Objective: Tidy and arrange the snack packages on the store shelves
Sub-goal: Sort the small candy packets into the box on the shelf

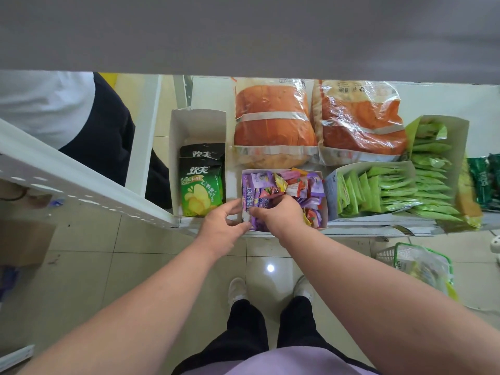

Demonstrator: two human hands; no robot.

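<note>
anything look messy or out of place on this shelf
The small sweets on the right of the middle box lie jumbled, unlike the lined-up purple packs. Both hands, left and right, are at that box.

both bare arms reach forward and down; left hand (pixel 220 226) has relaxed, spread fingers, right hand (pixel 281 215) has fingers curled downward.

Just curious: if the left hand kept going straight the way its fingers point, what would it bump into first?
Probably the purple packets at the near left of the white candy box; the left hand already touches its corner.
</note>
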